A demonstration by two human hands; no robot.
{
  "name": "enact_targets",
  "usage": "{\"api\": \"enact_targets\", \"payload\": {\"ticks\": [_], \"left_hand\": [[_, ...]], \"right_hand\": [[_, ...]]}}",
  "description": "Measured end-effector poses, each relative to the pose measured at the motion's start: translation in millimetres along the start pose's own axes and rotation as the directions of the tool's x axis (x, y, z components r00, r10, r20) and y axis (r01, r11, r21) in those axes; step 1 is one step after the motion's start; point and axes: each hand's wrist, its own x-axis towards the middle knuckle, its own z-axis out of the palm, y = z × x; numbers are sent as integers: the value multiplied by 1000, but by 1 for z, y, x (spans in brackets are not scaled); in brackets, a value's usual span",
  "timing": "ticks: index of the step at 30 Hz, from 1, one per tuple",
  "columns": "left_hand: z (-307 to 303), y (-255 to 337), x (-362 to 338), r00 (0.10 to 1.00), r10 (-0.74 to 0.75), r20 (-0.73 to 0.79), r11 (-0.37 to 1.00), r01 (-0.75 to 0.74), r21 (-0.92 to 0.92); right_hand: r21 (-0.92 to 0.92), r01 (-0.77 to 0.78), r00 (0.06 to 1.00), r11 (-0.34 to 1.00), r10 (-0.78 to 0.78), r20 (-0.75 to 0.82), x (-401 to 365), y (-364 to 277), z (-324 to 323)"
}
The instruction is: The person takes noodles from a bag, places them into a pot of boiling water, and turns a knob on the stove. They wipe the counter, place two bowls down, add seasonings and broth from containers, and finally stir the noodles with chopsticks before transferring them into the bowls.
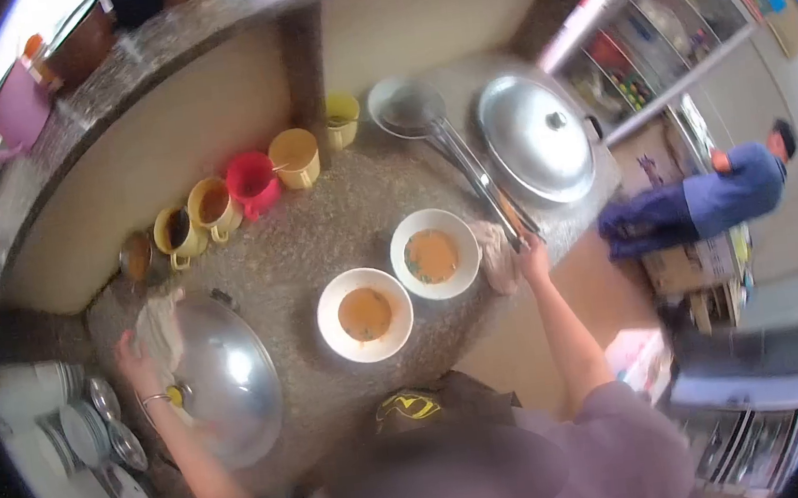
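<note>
My left hand (134,359), with a bracelet at the wrist, grips a pale cloth (163,327) against the big metal lid (230,381) at the left, close to its yellow knob. My right hand (533,260) is closed on the end of a long ladle handle (474,175). The ladle's bowl (411,108) rests at the back of the counter. Another crumpled cloth (497,256) lies just left of that hand. Two white bowls of orange soup (364,314) (435,254) stand between my arms on the speckled stone counter (319,228).
A row of cups (251,182), yellow, orange and red, lines the back wall. A second large lidded pot (535,137) sits at the right. Stacked plates (87,428) are at the far left. A pink jug (15,114) stands on the upper ledge. A person in blue (733,192) bends over beyond the counter.
</note>
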Motion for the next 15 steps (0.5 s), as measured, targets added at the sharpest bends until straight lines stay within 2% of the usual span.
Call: {"api": "enact_targets", "payload": {"ticks": [1,2,3,5,6,7,8,9,10,11,12,14,15], "left_hand": [[-14,23,-26,999,-47,-19,999,48,17],[-27,60,-49,985,-142,99,976,122,181],[-37,83,-66,945,-257,203,924,178,340],[-18,66,-94,941,-293,171,948,262,181],[-9,63,-100,949,-257,182,959,228,166],[-14,59,-97,956,-228,183,967,201,155],[-24,86,-96,917,-366,156,930,356,89],[-18,75,-97,928,-363,87,928,352,123],[-18,79,-97,932,-361,24,922,353,161],[-17,74,-94,883,-467,47,873,452,183],[-22,81,-92,823,-567,35,812,551,194],[-41,114,-96,812,-582,56,757,515,401],[-41,105,-98,795,-606,40,741,545,394]], "right_hand": [[-119,-62,986,991,79,148,7,3,4],[-250,-96,944,963,168,284,13,1,5],[-234,-49,937,971,126,327,20,-3,4],[-372,-46,879,927,215,426,29,-17,0],[-341,-70,853,937,233,467,35,-30,-3],[-268,-69,891,961,181,418,31,-38,-7],[-250,-63,913,966,157,377,34,-27,2],[-217,-71,886,974,162,434,36,-40,-6],[-233,36,909,972,66,412,36,-33,-5],[-72,69,924,995,-36,381,36,-23,-4],[-92,116,939,989,-79,336,37,-23,-5],[58,12,882,998,-38,471,43,-23,-13],[202,97,896,975,-173,408,40,-22,-13]]}}
